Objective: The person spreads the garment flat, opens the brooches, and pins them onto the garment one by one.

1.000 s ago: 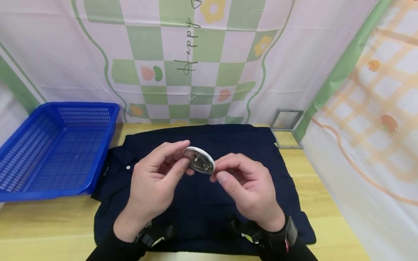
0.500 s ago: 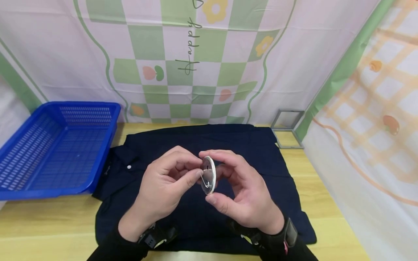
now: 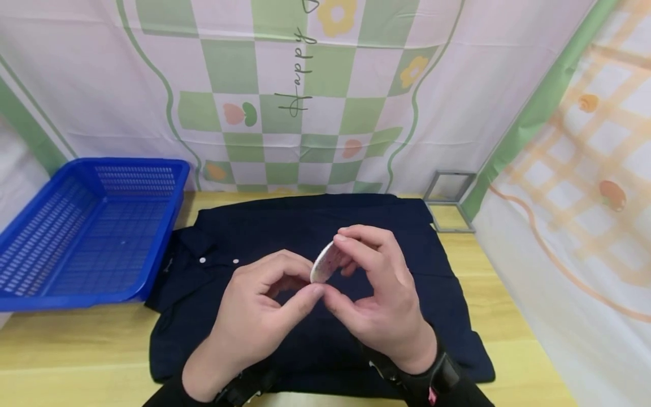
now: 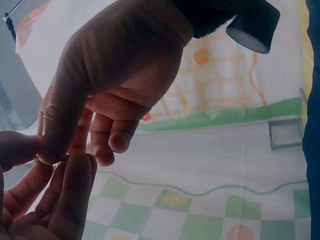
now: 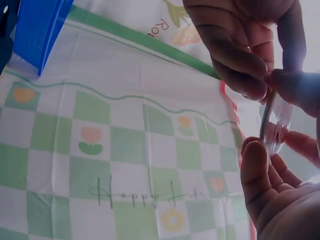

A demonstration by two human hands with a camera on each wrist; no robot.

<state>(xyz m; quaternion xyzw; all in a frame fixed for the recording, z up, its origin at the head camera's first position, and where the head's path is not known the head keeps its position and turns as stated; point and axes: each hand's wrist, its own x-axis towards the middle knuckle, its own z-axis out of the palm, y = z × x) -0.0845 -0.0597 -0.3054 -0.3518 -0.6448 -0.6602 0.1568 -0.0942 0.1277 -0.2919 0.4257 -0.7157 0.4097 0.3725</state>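
A round pin-back badge (image 3: 325,263), its pale rim and patterned front showing in the head view, is held up between both hands above a dark navy shirt (image 3: 437,316). My right hand (image 3: 383,288) grips it by the edge with curled fingers and thumb. The left hand (image 3: 264,305) pinches at its lower left side, thumb tip meeting the right thumb. From the right wrist view the badge (image 5: 276,127) appears nearly edge-on between the fingers. The pin on its back is hidden from the head view. In the left wrist view, fingers mostly cover the badge.
A blue plastic basket (image 3: 114,243) stands at the left on the wooden table (image 3: 91,345). Back right, a grey hinged frame (image 3: 450,200) leans near the corner. Patterned cloth (image 3: 325,113) hangs behind and along both sides.
The badge has turned so its front shows instead of its metal back and pin. The right hand has shifted from its edge to a fuller grip. The left hand now pinches lower.
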